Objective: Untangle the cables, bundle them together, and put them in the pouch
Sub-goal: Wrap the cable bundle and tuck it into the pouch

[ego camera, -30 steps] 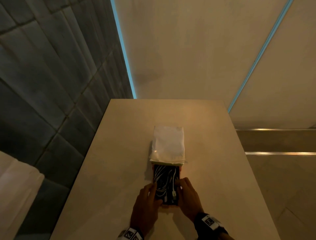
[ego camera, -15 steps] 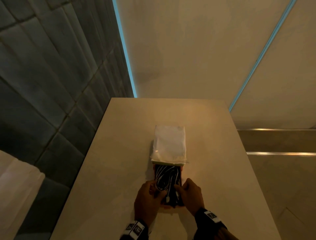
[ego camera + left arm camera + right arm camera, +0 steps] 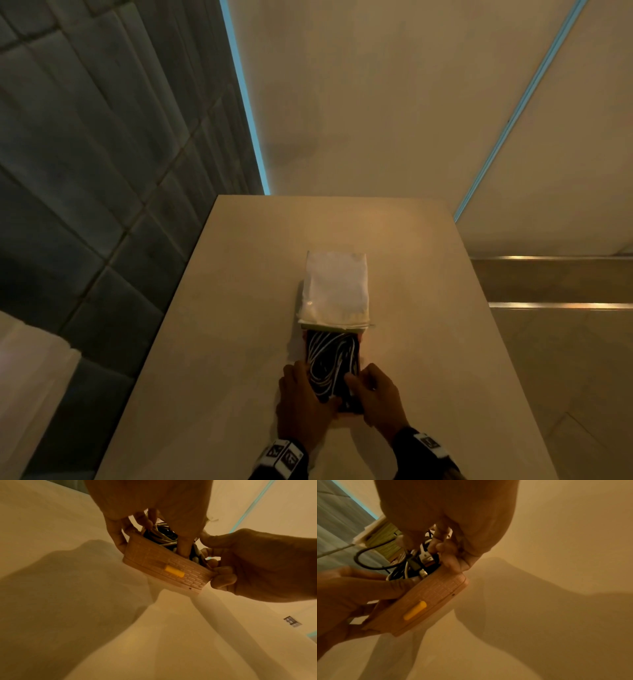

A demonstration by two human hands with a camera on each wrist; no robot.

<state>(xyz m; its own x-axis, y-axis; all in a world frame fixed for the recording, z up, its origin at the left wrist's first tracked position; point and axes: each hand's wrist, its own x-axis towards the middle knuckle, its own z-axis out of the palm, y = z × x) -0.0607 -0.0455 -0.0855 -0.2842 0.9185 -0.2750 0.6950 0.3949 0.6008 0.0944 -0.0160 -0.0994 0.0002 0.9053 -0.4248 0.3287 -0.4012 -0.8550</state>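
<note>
Hands shifted nearer | cables (image 3: 330,365) in pouch (image 3: 164,566) between both hands

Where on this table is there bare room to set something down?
The table is bare left of the open case, right of it toward the right edge, and beyond the white lid to the wall. The near middle is crowded: left hand, right hand and cables.

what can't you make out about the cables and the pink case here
- Far end of the pink textured case: head view, hidden under the white lid.
- Tangle of black and white cables: head view, strands too small to count.
- Left hand fingertips: head view, hidden by the hand's own back.
- Right hand grip: right wrist view, blurred and dim.
</note>
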